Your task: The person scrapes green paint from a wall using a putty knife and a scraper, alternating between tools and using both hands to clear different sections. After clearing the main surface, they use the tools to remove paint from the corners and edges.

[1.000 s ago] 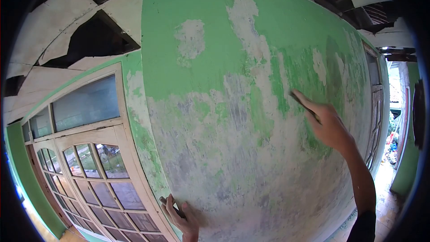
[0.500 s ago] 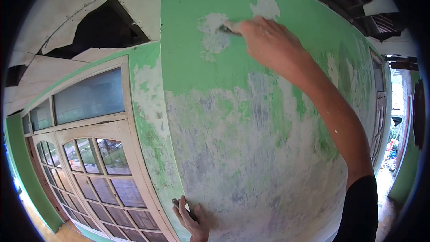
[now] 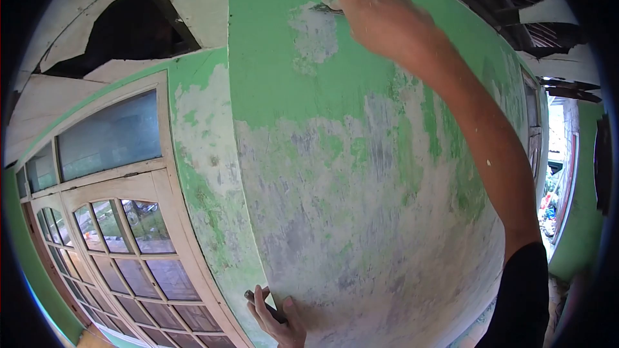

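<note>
My right hand (image 3: 383,22) is raised to the upper wall, closed round a scraper. The scraper's dark blade (image 3: 322,8) meets the top of a bare grey patch (image 3: 316,37) in the green paint. Its handle is mostly hidden by my fingers. Low down, by the wall's corner edge, my left hand (image 3: 280,325) is closed round a slim dark-handled tool (image 3: 276,314), its kind not clear. The wall (image 3: 361,200) is green above; lower down the paint is worn to mottled grey and white.
On the left stands a pale wooden door (image 3: 151,219) with glass panes and a transom window (image 3: 109,135) above. The ceiling (image 3: 200,0) has broken panels and dark holes. A bright opening (image 3: 558,161) with clutter lies beyond the wall at right.
My right hand has moved up with the scraper, from the middle of the bare patch to its upper edge. The view has shifted slightly. My left hand keeps its grip low by the corner.
</note>
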Motion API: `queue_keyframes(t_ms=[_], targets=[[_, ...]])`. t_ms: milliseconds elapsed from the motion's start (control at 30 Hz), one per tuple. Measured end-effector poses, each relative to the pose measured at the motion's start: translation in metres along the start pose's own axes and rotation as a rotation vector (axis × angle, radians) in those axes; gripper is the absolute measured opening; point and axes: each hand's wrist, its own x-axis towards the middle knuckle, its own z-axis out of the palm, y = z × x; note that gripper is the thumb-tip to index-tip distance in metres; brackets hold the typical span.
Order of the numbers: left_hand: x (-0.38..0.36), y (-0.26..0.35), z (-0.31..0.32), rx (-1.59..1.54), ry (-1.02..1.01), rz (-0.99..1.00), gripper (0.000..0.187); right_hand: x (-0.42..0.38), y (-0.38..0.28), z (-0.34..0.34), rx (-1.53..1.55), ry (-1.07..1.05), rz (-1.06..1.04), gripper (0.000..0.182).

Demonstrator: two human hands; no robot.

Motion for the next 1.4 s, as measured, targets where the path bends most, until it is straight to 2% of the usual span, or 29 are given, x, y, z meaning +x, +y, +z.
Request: queue_keyframes(t_ms=[67, 200, 267, 300, 367, 400, 433, 500, 567, 700, 767, 900, 967, 1100, 1200, 1267, 1300, 1367, 1400], targets=[[0.001, 0.003, -0.004, -0.012, -0.002, 0.018, 0.057, -0.018, -0.006, 0.012, -0.014, 0.122, -0.031, 0.016], [0.004, 0.006, -0.003, 0.033, -0.017, -0.005, 0.057, -0.002, 0.003, 0.011, 0.03, 0.169, -0.009, 0.018], [0.003, 0.007, -0.003, 0.026, -0.011, -0.006, 0.057, 0.014, 0.007, 0.005, 0.107, -0.07, 0.117, 0.019], [0.004, 0.009, -0.003, 0.022, -0.013, -0.001, 0.058, 0.007, 0.005, 0.01, 0.105, -0.073, 0.117, 0.019], [0.005, 0.006, -0.003, 0.01, -0.01, 0.003, 0.058, -0.009, 0.001, 0.021, 0.093, 0.097, 0.082, 0.023], [0.003, 0.0, -0.001, 0.072, 0.004, 0.051, 0.057, -0.003, 0.003, 0.023, 0.092, 0.099, 0.079, 0.023], [0.002, -0.004, -0.001, 0.134, 0.013, 0.1, 0.057, 0.007, 0.006, 0.025, 0.094, 0.086, 0.071, 0.028], [0.004, -0.001, -0.001, 0.106, 0.008, 0.078, 0.057, 0.023, 0.011, 0.026, 0.094, 0.07, 0.065, 0.033], [0.006, 0.004, -0.004, 0.085, 0.004, 0.052, 0.057, 0.034, 0.011, 0.024, 0.187, 0.027, 0.081, 0.063], [0.008, 0.003, -0.006, 0.076, -0.015, 0.079, 0.057, 0.008, 0.009, 0.016, 0.145, -0.047, 0.053, 0.063], [0.007, 0.002, -0.005, 0.08, -0.024, 0.072, 0.058, 0.007, 0.012, 0.015, 0.119, -0.036, 0.034, 0.052], [0.01, 0.005, -0.001, 0.005, 0.009, 0.06, 0.058, 0.026, 0.013, 0.007, 0.105, -0.124, 0.074, 0.062], [0.007, 0.006, -0.005, 0.014, 0.0, 0.059, 0.058, 0.011, 0.017, 0.023, 0.207, -0.025, 0.046, 0.058], [0.008, 0.004, -0.004, 0.038, -0.001, 0.065, 0.059, 0.008, 0.022, 0.03, 0.186, 0.044, 0.045, 0.059], [0.006, 0.003, -0.003, 0.029, -0.006, 0.065, 0.06, 0.034, 0.012, 0.01, 0.164, -0.06, 0.098, 0.055], [0.005, 0.0, -0.007, 0.026, -0.001, 0.063, 0.06, 0.03, -0.003, -0.005, 0.047, -0.208, 0.153, 0.065], [0.005, 0.0, -0.01, 0.021, -0.028, 0.069, 0.061, 0.022, 0.002, 0.004, 0.053, -0.212, 0.151, 0.065], [0.006, -0.004, -0.009, 0.007, -0.049, 0.077, 0.062, 0.002, 0.02, 0.021, 0.015, 0.006, 0.039, 0.064], [0.005, -0.004, -0.007, -0.01, -0.036, 0.072, 0.063, 0.005, 0.023, 0.024, 0.01, 0.005, 0.036, 0.064]])
